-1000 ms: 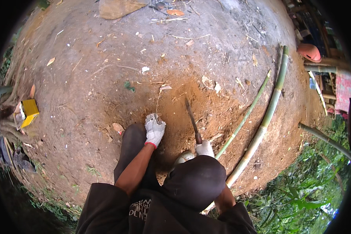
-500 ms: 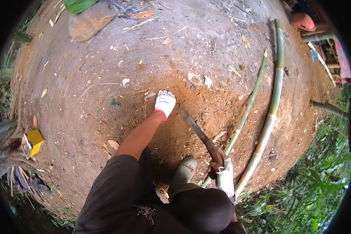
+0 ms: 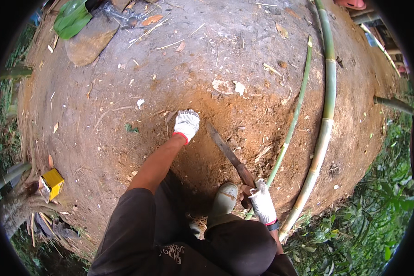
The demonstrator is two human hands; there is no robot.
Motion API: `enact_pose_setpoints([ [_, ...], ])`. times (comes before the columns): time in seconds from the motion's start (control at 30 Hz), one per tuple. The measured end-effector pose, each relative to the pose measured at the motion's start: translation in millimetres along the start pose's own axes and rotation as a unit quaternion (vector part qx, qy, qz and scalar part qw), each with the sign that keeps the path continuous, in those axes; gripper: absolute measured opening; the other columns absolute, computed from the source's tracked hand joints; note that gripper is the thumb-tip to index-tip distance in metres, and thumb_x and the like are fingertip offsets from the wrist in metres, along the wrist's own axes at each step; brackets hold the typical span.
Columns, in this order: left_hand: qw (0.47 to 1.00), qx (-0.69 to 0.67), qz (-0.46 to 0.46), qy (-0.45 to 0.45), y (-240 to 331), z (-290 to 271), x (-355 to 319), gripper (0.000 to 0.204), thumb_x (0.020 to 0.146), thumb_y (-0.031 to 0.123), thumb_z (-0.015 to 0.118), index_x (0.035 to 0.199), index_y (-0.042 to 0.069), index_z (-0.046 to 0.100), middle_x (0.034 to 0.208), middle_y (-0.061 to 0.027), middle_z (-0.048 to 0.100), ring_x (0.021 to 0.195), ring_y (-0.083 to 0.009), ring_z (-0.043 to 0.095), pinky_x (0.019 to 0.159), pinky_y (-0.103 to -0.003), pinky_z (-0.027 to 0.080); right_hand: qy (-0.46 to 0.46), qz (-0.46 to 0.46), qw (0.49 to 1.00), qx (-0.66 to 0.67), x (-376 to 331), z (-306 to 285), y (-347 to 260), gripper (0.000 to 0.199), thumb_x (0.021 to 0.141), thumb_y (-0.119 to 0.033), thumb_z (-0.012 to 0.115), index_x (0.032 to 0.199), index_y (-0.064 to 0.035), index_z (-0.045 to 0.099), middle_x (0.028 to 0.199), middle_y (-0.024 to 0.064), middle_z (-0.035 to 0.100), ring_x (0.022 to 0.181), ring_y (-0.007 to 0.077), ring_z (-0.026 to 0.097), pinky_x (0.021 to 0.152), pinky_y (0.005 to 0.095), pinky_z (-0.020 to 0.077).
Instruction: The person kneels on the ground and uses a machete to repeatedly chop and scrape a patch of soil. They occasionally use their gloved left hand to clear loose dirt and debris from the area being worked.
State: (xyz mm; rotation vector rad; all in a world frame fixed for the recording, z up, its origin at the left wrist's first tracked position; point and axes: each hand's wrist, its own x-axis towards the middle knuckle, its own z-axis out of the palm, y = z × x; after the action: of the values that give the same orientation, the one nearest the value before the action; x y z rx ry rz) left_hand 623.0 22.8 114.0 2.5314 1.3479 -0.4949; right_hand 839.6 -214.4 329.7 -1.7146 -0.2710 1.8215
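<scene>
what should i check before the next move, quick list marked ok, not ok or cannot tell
1. Knife held by its handle in right hand: ok.
2. Left hand apart from the knife: ok, a gap shows.
3. Knife tip pointing away from the boot: ok.
4. Anything under the left fingers: cannot tell, hidden.
5. Right hand clear of the thin green pole: cannot tell, they overlap in view.

Brown earth point(image 3: 170, 69) carries a thick bamboo pole point(image 3: 329, 87) from one to five o'clock, a thinner green stem point(image 3: 295, 117) at three, a brown stone point(image 3: 89, 48) at ten.
</scene>
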Motion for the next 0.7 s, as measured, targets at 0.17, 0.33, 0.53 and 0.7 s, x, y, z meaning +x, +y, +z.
enact_pose_setpoints([
  [0.17,0.991,-0.107,-0.068,-0.042,-10.7,-29.7,16.8,0.027,0.079,0.022,0.062,0.097,0.002,0.066,0.098,-0.0204,0.067,0.090,-0.0349,0.066,0.078,-0.044,0.053,-0.032,-0.011,0.996,0.079,45.0,13.8,42.3,0.038,0.090,-0.007,0.055,0.126,0.0009,0.045,0.082,0.0065,0.058,0.058,0.0143,0.055,0.058,0.0279,0.0482],
  [0.33,0.979,-0.191,-0.063,0.027,-55.3,-25.4,-22.7,0.026,0.085,0.028,0.057,0.090,0.003,0.062,0.093,-0.0210,0.065,0.087,-0.0379,0.063,0.076,-0.047,0.051,0.016,-0.006,1.000,-0.008,45.7,53.5,50.7,0.011,0.092,-0.006,0.049,0.102,-0.0016,0.046,0.073,0.0051,0.053,0.056,0.0150,0.054,0.059,0.0334,0.0526],
  [0.53,0.854,-0.345,-0.319,0.222,-113.4,-35.4,-177.5,0.036,0.094,0.035,0.053,0.081,0.002,0.058,0.073,-0.0192,0.060,0.072,-0.0389,0.059,0.065,-0.047,0.045,0.156,-0.243,0.956,-0.045,-63.8,76.5,-31.3,0.028,0.094,-0.026,0.052,0.105,0.0000,0.049,0.065,0.0066,0.051,0.053,0.0178,0.053,0.067,0.0404,0.0548],
  [0.7,0.727,-0.368,-0.489,0.311,-156.5,15.6,-319.9,0.038,0.095,0.034,0.054,0.076,0.001,0.057,0.069,-0.0140,0.060,0.062,-0.0306,0.055,0.062,-0.043,0.043,0.152,-0.769,0.547,0.293,-150.9,71.0,-143.9,0.030,0.086,-0.022,0.064,0.106,-0.0011,0.056,0.071,0.0060,0.056,0.062,0.0139,0.056,0.078,0.0433,0.0547],
])
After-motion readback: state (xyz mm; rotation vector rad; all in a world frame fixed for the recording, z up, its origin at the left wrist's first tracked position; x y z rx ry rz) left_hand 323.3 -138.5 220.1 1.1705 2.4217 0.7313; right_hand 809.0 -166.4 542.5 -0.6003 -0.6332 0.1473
